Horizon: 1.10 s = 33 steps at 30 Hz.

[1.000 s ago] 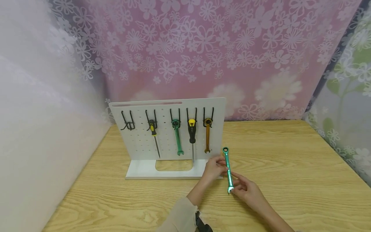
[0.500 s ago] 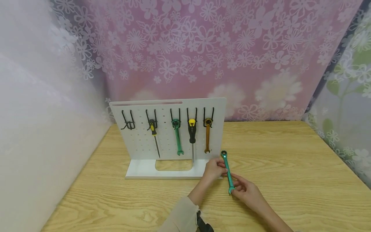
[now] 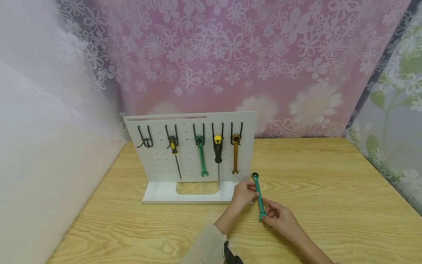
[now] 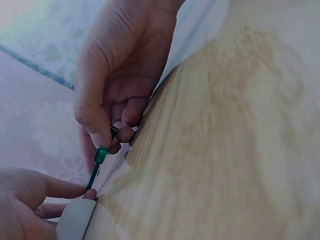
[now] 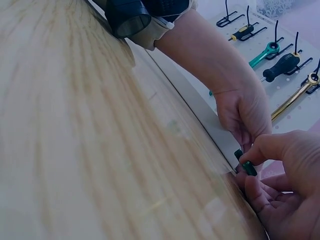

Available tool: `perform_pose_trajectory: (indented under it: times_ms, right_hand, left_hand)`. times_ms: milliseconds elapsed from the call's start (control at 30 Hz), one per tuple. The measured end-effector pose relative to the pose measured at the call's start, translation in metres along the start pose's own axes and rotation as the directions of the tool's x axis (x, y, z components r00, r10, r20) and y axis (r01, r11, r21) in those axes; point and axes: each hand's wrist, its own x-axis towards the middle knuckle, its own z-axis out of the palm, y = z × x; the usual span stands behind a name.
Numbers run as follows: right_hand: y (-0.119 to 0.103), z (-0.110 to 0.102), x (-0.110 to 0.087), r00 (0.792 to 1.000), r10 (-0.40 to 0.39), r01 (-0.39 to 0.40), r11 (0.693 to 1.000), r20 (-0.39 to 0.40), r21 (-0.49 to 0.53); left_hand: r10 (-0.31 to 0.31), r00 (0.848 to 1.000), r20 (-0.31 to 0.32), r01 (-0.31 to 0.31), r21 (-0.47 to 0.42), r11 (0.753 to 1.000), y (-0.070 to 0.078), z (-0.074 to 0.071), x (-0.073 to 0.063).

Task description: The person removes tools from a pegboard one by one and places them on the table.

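A green ratcheting combination wrench (image 3: 259, 196) is held up off the table's right side between both hands, ring end away from the person. My left hand (image 3: 242, 195) pinches its middle between thumb and fingers, just beside the right end of the white pegboard base. At the open-jaw end, my right hand (image 3: 280, 219) grips it with thumb and fingertips. In the left wrist view the wrench (image 4: 100, 156) is seen nearly edge-on, spanning from the left hand (image 4: 25, 200) to the right hand (image 4: 125, 65). Fingers hide most of the wrench (image 5: 249, 168) in the right wrist view.
A white pegboard (image 3: 158, 167) stands on the wooden table (image 3: 132, 231). From its hooks hang a small screwdriver (image 3: 173, 145), another green wrench (image 3: 202, 157), a larger black-and-yellow screwdriver (image 3: 218, 150) and a gold wrench (image 3: 235, 156). The leftmost hook (image 3: 145, 141) bears no tool.
The wrench's ring end has dipped a little toward the person, and its shine has dulled as it turned. Both hands keep their hold and have barely shifted.
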Motion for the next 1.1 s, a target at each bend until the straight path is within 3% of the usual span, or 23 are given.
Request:
perform_pose_trajectory:
  times_ms: [300, 767, 1100]
  right_hand:
    - [0.001, 0.0016, 0.0005, 1.0, -0.026, 0.025, 0.999, -0.015, -0.047]
    - [0.0011, 0.0045, 0.0014, 0.992, -0.123, 0.117, 0.974, -0.019, -0.195]
    - [-0.002, 0.005, 0.001, 0.992, -0.122, 0.113, 0.968, -0.029, -0.224]
  left_hand:
    - [0.061, 0.998, -0.005, -0.06, 0.097, 0.993, -0.001, -0.0002, -0.0001]
    - [0.039, 0.999, -0.011, -0.037, 0.098, 0.994, -0.002, 0.0005, -0.0007]
    - [0.032, 0.999, -0.026, -0.029, 0.12, 0.992, -0.0009, 0.001, -0.0004]
